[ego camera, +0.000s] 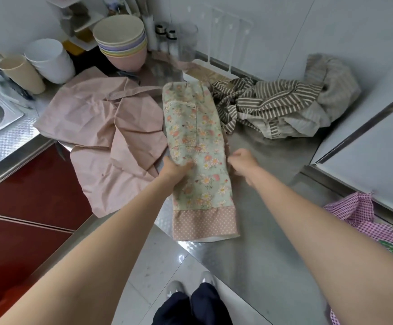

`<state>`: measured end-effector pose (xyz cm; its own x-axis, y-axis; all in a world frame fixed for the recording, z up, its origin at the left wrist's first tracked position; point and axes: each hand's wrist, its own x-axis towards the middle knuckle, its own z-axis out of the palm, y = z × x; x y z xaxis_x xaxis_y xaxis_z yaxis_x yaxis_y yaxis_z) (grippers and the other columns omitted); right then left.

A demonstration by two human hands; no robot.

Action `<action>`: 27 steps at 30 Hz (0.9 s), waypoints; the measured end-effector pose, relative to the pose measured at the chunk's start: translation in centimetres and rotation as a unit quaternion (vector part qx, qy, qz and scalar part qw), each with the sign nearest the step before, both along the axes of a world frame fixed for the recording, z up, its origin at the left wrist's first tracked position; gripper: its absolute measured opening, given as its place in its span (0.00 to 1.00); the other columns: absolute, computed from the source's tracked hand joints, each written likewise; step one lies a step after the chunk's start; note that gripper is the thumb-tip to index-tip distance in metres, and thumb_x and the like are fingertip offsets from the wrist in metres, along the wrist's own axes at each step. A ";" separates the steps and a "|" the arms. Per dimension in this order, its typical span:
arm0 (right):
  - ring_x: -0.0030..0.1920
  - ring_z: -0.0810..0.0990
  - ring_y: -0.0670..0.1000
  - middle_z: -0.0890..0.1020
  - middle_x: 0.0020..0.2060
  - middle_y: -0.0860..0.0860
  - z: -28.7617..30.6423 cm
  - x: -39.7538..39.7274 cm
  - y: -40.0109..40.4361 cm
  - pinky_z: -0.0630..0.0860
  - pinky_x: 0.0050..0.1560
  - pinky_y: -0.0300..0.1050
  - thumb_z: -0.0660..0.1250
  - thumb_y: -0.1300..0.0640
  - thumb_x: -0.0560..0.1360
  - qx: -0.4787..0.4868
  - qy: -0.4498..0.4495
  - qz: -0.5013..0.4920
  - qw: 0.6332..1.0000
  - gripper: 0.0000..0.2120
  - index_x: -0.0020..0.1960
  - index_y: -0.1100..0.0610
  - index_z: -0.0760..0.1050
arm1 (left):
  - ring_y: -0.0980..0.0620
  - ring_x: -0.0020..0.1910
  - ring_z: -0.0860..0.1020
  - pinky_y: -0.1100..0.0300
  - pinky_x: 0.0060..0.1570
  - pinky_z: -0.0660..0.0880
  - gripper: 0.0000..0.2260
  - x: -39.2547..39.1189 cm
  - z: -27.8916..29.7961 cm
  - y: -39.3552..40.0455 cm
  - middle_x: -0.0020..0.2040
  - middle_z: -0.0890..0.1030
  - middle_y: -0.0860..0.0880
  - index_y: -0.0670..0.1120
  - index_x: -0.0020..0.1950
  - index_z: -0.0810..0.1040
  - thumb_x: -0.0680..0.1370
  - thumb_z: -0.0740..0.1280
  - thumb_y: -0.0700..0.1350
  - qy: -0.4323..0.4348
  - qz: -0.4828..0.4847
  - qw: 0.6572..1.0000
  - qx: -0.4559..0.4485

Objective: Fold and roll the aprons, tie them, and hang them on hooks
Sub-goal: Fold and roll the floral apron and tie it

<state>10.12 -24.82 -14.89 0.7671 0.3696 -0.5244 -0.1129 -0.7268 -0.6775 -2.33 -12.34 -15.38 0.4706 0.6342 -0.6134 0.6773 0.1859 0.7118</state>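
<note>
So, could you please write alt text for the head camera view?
A person's left hand and right hand grip the long edges of a floral apron folded into a narrow strip on a steel counter, between a pink apron and a crumpled striped apron.

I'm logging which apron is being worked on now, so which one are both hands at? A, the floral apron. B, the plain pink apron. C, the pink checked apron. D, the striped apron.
A: the left hand grips the left edge of the folded floral apron and the right hand is at its right edge, while the other aprons lie untouched.
</note>
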 end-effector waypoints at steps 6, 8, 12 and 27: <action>0.42 0.76 0.52 0.78 0.45 0.56 -0.3 0.1 4.0 0.68 0.38 0.41 0.63 0.62 0.76 0.003 -0.057 0.030 0.998 0.03 0.46 0.62 0.74 | 0.42 0.65 0.72 0.48 0.64 0.71 0.29 0.7 0.2 1.4 0.71 0.67 0.45 0.55 0.77 0.49 0.80 0.60 0.45 -0.041 -0.038 0.998 0.036; 0.32 0.70 0.48 0.73 0.32 0.50 -0.7 0.5 4.4 0.62 0.29 0.39 0.62 0.63 0.77 0.048 -0.066 -0.001 0.997 0.08 0.39 0.58 0.72 | 0.43 0.64 0.72 0.47 0.62 0.72 0.33 0.9 0.0 1.8 0.71 0.66 0.46 0.56 0.77 0.47 0.79 0.63 0.43 -0.054 -0.043 0.997 0.029; 0.48 0.74 0.52 0.78 0.52 0.57 -1.7 1.4 4.0 0.71 0.40 0.42 0.59 0.63 0.78 0.011 -0.046 -0.050 0.998 0.10 0.59 0.62 0.72 | 0.39 0.68 0.66 0.49 0.65 0.68 0.37 1.0 -0.7 1.3 0.73 0.59 0.41 0.57 0.76 0.45 0.76 0.67 0.49 0.023 -0.105 0.987 0.117; 0.62 0.66 0.58 0.63 0.63 0.54 -0.8 -3.8 -2.2 0.68 0.55 0.50 0.55 0.65 0.78 -0.186 -0.263 0.455 0.830 0.20 0.68 0.58 0.59 | 0.46 0.76 0.38 0.43 0.73 0.44 0.24 1.1 -1.7 -0.5 0.77 0.39 0.50 0.46 0.77 0.42 0.83 0.44 0.50 0.213 -0.487 0.755 0.384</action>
